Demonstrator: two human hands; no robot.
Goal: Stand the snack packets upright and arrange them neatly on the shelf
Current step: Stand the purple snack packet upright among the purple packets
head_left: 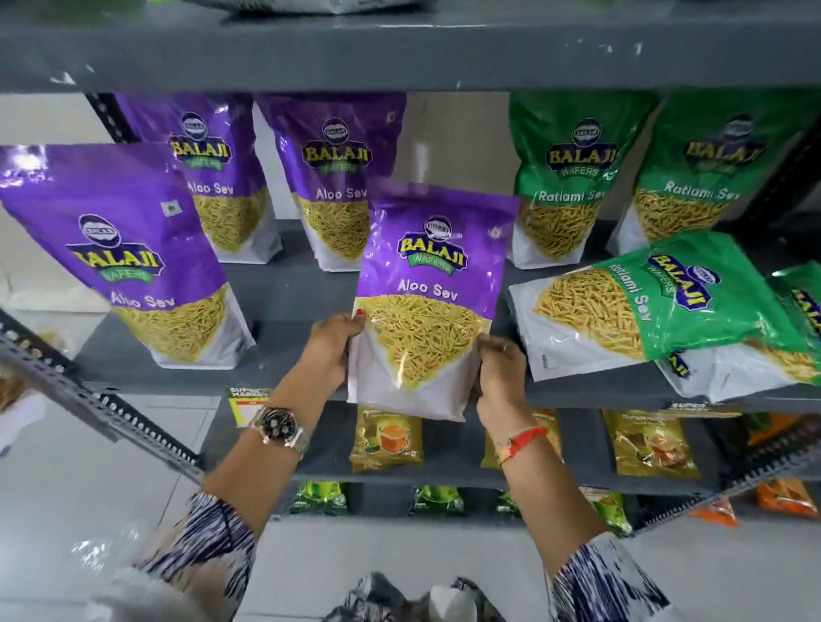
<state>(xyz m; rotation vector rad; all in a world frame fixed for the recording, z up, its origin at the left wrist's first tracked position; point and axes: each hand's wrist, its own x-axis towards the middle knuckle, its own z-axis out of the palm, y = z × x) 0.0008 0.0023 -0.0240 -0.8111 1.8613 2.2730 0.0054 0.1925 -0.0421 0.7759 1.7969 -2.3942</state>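
Both hands, left hand (331,349) and right hand (503,371), clasping purple Aloo Sev packet (426,302) at lower side edges, upright at shelf (275,297) front, likely for squaring. Two green Ratlami Sev packets (654,306) lying flat right, not yet stood.

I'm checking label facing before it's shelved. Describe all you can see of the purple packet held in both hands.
The held packet is a glossy plastic pouch, purple above and white below, printed "Balaji Wafers Aloo Sev" with yellow sev pictured. It is upright, label facing the camera, before the shelf. The left hand and right hand grip its lower side edges.

Bright, even light; warped edges
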